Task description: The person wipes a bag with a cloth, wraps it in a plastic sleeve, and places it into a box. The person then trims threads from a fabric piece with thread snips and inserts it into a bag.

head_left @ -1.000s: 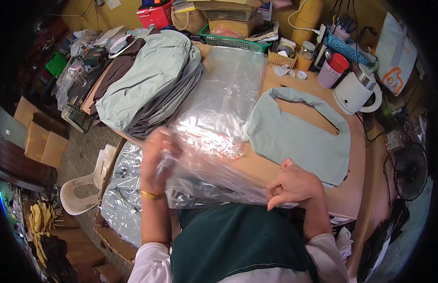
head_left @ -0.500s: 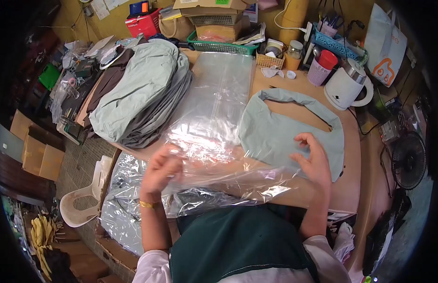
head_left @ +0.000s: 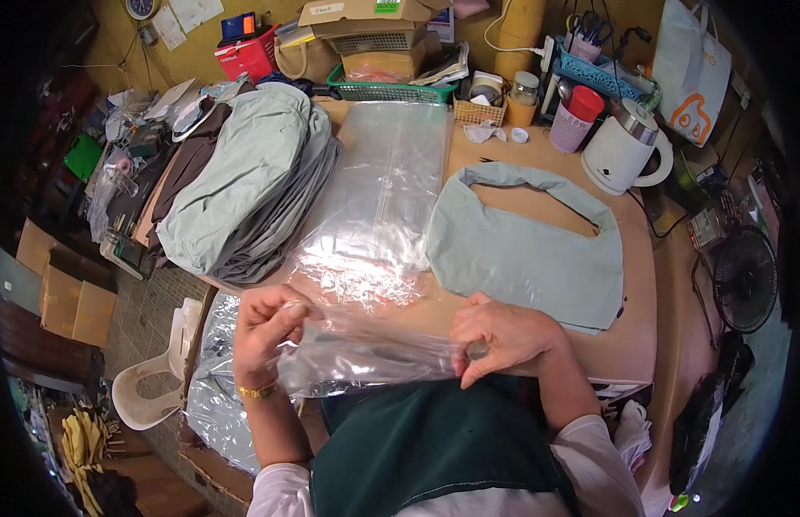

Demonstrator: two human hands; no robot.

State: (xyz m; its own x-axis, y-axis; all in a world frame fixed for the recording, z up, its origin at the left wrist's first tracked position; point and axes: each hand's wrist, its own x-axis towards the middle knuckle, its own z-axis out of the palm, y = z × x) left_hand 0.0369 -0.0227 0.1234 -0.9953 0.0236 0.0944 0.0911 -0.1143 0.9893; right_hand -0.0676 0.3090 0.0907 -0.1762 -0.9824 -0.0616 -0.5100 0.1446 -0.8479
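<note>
A clear plastic bag (head_left: pixel 374 349) is stretched between my two hands, just in front of the table's near edge. My left hand (head_left: pixel 269 332) pinches its left end, thumb against fingers. At the other end my right hand (head_left: pixel 503 336) grips the plastic with curled fingers. Beyond my right hand, a pale green cloth bag (head_left: pixel 525 246) lies flat, its wide strap looped toward the back. A stack of clear plastic bags (head_left: pixel 387 172) lies flat in the middle of the table, shiny with glare at its near end.
To the left rises a pile of folded pale green and grey cloth bags (head_left: pixel 236 181). A white kettle (head_left: pixel 622 151), a pink cup (head_left: pixel 572 125) and a green basket (head_left: pixel 391 90) line the back. A white plastic chair (head_left: pixel 150 392) stands at left, a black fan (head_left: pixel 744 280) at right.
My right hand has moved left and down from above the cloth bag and closed on the plastic. My left hand has shifted slightly left and down. The clear bag is now gathered between both hands.
</note>
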